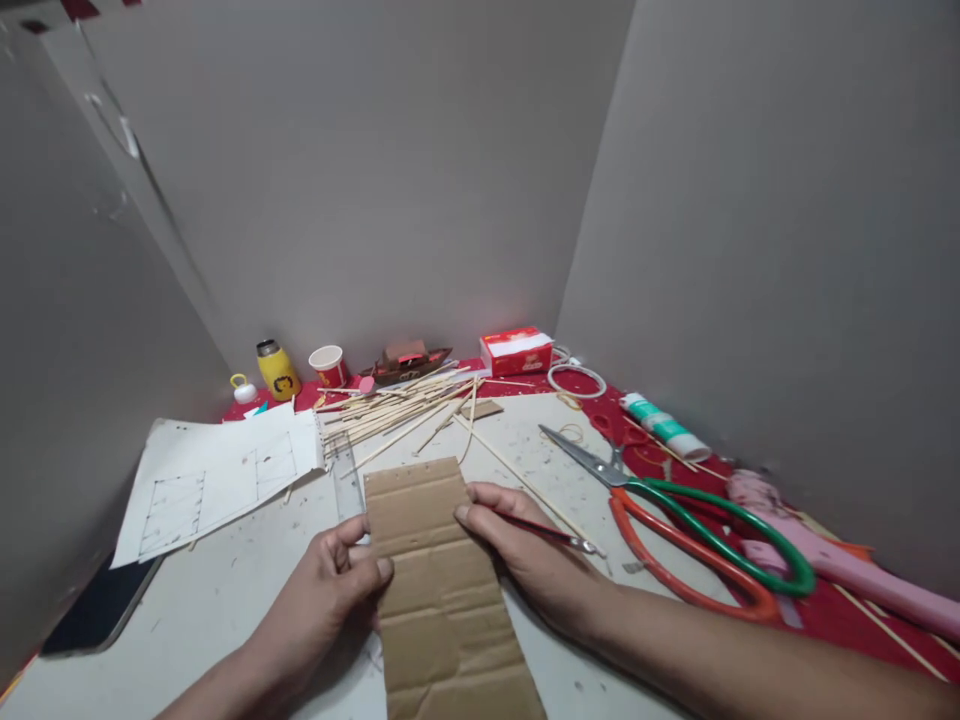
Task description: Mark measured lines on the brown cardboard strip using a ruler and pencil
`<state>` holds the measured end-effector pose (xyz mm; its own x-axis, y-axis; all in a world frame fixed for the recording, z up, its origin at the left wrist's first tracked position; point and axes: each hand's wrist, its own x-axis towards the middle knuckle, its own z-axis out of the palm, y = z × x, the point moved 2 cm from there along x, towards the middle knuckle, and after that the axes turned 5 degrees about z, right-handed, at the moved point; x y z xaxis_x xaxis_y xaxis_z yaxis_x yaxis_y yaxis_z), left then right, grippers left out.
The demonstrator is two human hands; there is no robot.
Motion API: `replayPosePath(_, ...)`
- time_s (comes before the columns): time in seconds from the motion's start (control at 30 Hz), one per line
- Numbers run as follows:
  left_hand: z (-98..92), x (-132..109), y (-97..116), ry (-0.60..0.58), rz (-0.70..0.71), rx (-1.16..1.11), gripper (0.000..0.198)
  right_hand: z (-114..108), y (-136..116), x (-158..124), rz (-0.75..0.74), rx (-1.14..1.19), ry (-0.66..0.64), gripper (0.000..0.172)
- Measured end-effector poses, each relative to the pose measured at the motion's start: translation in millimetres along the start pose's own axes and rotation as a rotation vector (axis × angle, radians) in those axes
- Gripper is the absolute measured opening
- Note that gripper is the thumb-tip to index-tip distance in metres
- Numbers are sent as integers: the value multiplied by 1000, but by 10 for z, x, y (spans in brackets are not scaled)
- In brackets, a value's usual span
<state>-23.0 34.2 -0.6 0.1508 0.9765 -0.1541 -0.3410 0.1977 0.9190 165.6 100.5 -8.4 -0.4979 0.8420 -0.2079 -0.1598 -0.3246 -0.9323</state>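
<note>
The card [442,590] lies flat on the table [225,600] at six o'clock, its long side running away from us. Our left hand [330,585] takes its nine o'clock edge. The thumb is on top and the other fingers are curled together beside it, so we judge the strip is gripped against sliding. Our right hand [529,560] meets the three o'clock edge, fingers closed round a pencil [551,533]. The pencil lies low across them, one end pointing toward four o'clock, clear of the card. The fingertips bear down on the edge all the same, which we judge keeps the creased strip flat from both sides. A ruler [346,480] lies just beside the card's eleven o'clock corner. Sticks [397,408] are heaped at twelve o'clock, and paper [217,470] with ruled boxes is at ten. Scissors [675,520] lie at three, near the right hand. A phone [97,610] sits at nine, its top tucked under the paper.
</note>
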Motion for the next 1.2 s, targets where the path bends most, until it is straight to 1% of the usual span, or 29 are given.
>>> replayPosePath(0.13,9,15,4,19,30,29,51,19,33,31,77,-14,-30,32)
replayPosePath(0.27,4,32,-13,27,31,43,49,53,30,17,48,1,-125,33)
replayPosePath(0.33,5,31,-13,45,34,42,49,64,20,6,36,21,-148,33)
replayPosePath(0.43,37,10,4,51,21,33,50,67,-3,5,-4,46,-132,31)
replayPosePath(0.53,105,-30,19,-8,-25,28,53,61,-27,27,-70,68,-100,27)
replayPosePath(0.63,143,-61,14,-57,-54,5,61,55,-37,50,-96,80,-78,25)
replayPosePath(0.77,99,-59,-1,-79,-32,29,57,58,-31,52,-108,75,-94,24)
replayPosePath(0.87,54,-56,-7,-89,-10,82,54,54,-18,44,-93,59,-83,20)
replayPosePath(0.97,54,-70,2,-93,23,107,53,56,-20,32,-88,43,-69,17)
replayPosePath(1.1,111,-78,1,-86,33,127,51,56,-39,15,-75,32,-63,24)
replayPosePath(1.2,107,-54,-7,-68,34,240,49,17,-59,27,-103,33,-29,28)
